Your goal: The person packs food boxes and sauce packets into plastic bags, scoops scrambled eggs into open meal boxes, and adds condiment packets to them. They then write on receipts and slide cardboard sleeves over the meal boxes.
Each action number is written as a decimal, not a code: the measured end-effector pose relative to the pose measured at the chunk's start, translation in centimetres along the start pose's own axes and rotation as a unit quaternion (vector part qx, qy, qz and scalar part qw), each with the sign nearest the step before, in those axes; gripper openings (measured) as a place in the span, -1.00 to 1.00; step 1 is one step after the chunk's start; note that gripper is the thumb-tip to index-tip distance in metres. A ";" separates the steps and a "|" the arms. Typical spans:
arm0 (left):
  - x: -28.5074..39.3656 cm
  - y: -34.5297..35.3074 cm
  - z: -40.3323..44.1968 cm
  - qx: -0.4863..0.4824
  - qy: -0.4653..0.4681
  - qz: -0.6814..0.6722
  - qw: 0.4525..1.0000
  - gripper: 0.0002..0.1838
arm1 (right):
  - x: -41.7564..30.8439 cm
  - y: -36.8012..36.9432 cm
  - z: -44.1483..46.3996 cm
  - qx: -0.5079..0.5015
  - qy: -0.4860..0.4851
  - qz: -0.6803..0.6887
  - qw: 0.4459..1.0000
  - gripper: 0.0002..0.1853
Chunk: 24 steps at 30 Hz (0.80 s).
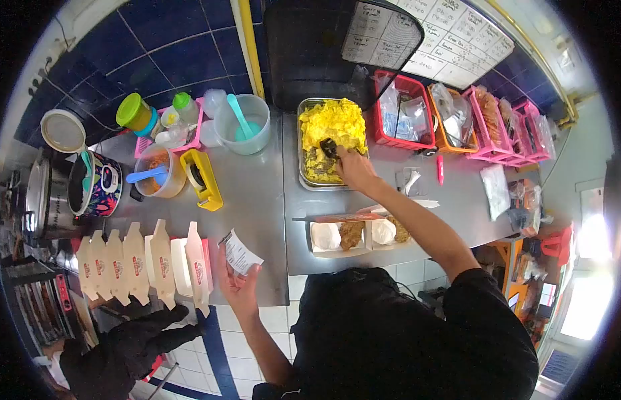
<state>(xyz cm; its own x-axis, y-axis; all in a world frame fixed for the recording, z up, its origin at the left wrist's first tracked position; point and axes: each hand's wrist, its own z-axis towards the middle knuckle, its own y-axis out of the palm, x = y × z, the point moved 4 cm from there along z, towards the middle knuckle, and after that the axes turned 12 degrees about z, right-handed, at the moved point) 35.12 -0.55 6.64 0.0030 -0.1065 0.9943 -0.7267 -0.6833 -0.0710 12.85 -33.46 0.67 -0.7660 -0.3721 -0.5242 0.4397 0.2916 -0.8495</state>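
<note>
- Paper slip (242, 255) is standing tilted in the left hand (240, 285), whose fingers are pinching its lower part loosely, over the bench (254, 183).
- Metal tray (327, 187) is standing on the bench, holding yellow food (334, 120).
- Right hand (356, 170) is wrapping its fingers around a black utensil (328, 147) at the food.
- Two open boxes (341, 253) are sitting near the bench's front edge, holding white lumps (324, 235) and brown pieces (352, 235).
- Red basket (410, 143) is standing beside the tray.

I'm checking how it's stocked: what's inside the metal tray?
The tray holds crumbly yellow food, heaped toward the back. The right hand and its black tool cover part of it; whatever lies beneath the heap is hidden.
</note>
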 end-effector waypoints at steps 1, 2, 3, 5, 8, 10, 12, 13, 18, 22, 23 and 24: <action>-0.2 -0.2 0.1 0.002 -0.003 -0.005 1.000 -0.12 | 0.1 -0.9 -0.3 -0.038 -0.002 -0.023 0.999 -0.75; -0.1 -0.4 0.3 0.005 -0.008 0.014 1.000 -0.12 | 0.6 -1.5 -0.3 -0.045 -0.035 -0.126 0.990 -0.83; -0.1 -0.7 0.5 0.008 -0.013 0.034 0.999 -0.12 | 1.5 -1.8 0.0 -0.046 -0.034 -0.128 0.990 -0.83; 0.0 -1.0 1.1 0.002 -0.008 0.042 0.999 -0.12 | 2.0 -2.2 0.8 0.050 -0.183 -0.316 0.930 -0.80; -0.1 -1.1 1.6 -0.007 -0.025 0.028 0.999 -0.13 | 1.9 -0.6 2.3 0.001 -0.196 -0.411 0.890 -0.63; -0.2 -1.3 1.8 -0.008 -0.046 0.006 0.999 -0.13 | 1.6 1.8 3.4 -0.048 -0.175 -0.457 0.871 -0.63; -0.3 -1.8 1.5 0.004 -0.038 0.013 0.999 -0.14 | 1.3 4.2 4.6 -0.068 -0.184 -0.431 0.881 -0.66; -0.1 -2.0 1.3 0.005 -0.039 0.015 0.999 -0.14 | 1.4 5.1 5.3 -0.089 -0.194 -0.406 0.889 -0.69; -0.1 -3.8 0.0 0.030 -0.050 -0.002 0.998 -0.15 | 1.1 6.7 5.6 -0.274 -0.195 -0.242 0.910 -0.80; 0.2 -4.5 -0.5 0.034 -0.080 -0.014 0.996 -0.15 | 1.1 1.5 3.3 -0.246 -0.210 -0.188 0.927 -0.79; 0.3 -4.6 -0.6 0.033 -0.082 -0.009 0.996 -0.15 | 0.9 0.0 2.3 -0.277 -0.168 -0.186 0.928 -0.81; 0.3 -4.4 -0.5 0.028 -0.083 -0.006 0.996 -0.15 | 1.4 -1.2 1.4 -0.305 -0.122 -0.184 0.926 -0.83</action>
<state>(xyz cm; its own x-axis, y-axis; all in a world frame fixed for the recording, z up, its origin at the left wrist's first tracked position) 37.95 2.80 7.34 0.1277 -0.2125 0.9688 -0.6860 -0.7244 -0.0684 11.86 -35.57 0.85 -0.6490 -0.7125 -0.2669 -0.2350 0.5214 -0.8203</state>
